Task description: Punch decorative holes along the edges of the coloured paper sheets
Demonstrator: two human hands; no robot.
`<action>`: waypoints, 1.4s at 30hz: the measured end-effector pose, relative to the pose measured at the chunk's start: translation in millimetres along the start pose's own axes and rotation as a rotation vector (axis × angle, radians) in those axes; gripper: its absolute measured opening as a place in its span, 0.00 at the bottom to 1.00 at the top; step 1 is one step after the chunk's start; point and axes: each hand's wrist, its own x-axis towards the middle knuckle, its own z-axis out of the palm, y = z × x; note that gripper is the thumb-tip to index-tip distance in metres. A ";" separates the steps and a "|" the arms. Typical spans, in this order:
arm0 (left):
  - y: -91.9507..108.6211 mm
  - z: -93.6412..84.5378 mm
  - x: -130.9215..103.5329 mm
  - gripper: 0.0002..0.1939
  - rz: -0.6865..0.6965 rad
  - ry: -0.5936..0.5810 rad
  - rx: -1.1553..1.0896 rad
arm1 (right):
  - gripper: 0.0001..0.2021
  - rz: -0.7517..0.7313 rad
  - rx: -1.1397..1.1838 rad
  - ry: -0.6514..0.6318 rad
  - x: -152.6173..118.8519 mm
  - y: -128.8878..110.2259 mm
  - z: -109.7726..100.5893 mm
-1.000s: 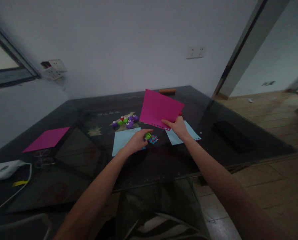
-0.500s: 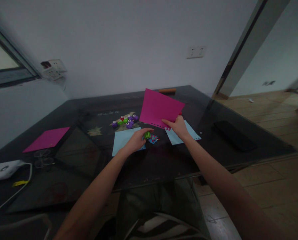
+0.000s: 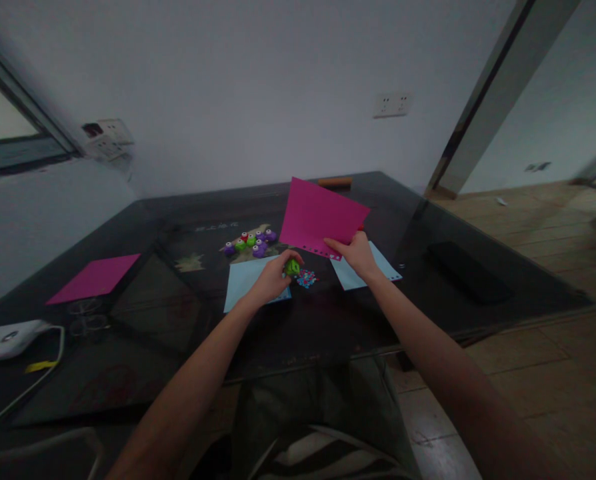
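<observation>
My left hand [image 3: 273,276] is wrapped round a small green object [image 3: 292,267], above the edge of a light blue sheet [image 3: 245,275]. Just right of it lies a small pile of blue and red bits [image 3: 307,278]. With thumb and fingers my right hand [image 3: 355,253] grips a pink sheet [image 3: 323,217] by its lower right part; small holes run along the sheet's lower edge. A second light blue sheet [image 3: 349,275] lies partly under my right hand, holes along its edge too.
Several purple, green and red round pieces [image 3: 251,241] lie behind the left blue sheet. Another pink sheet [image 3: 95,278] is at the left, near a white device [image 3: 9,339] with a cable. A long black object [image 3: 468,272] lies right, an orange-brown roll [image 3: 335,182] at the back.
My left hand has pulled back slightly left from the pile, its fingers more curled round the green object. My right hand and the pink sheet have hardly moved.
</observation>
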 end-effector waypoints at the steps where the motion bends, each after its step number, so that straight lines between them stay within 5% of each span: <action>1: -0.2 0.0 0.2 0.26 -0.001 0.006 -0.007 | 0.16 0.002 -0.001 0.002 -0.1 -0.4 -0.1; 12: 4.4 2.8 4.8 0.26 -0.024 0.007 -0.307 | 0.14 0.025 -0.015 0.016 -0.1 0.4 0.1; 31: 5.8 8.9 3.7 0.18 -0.099 0.109 -0.143 | 0.17 0.025 0.038 0.100 4.8 8.4 -2.4; 42: 17.1 6.5 4.7 0.18 -0.109 0.090 -0.207 | 0.17 0.090 0.255 0.284 18.5 28.6 -12.6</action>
